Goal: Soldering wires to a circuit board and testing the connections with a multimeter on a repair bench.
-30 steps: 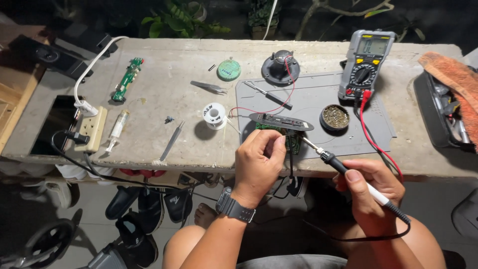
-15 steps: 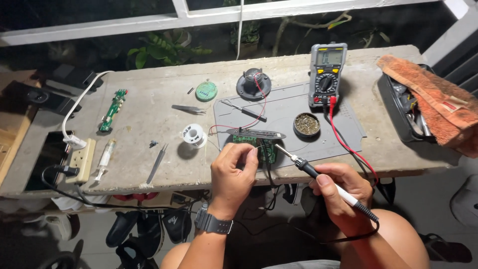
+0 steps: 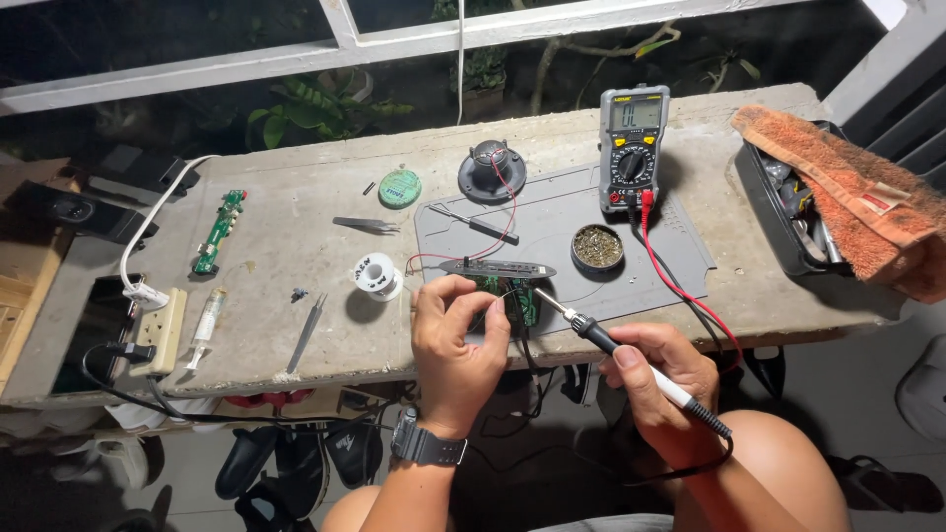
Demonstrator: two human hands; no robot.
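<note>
My left hand pinches the green circuit board at the near edge of the grey mat on the worktop, its grip pressed together on the board. My right hand has its grip wrapped tight around the soldering iron, tip touching the board. A solder spool sits just left; a multimeter stands behind.
</note>
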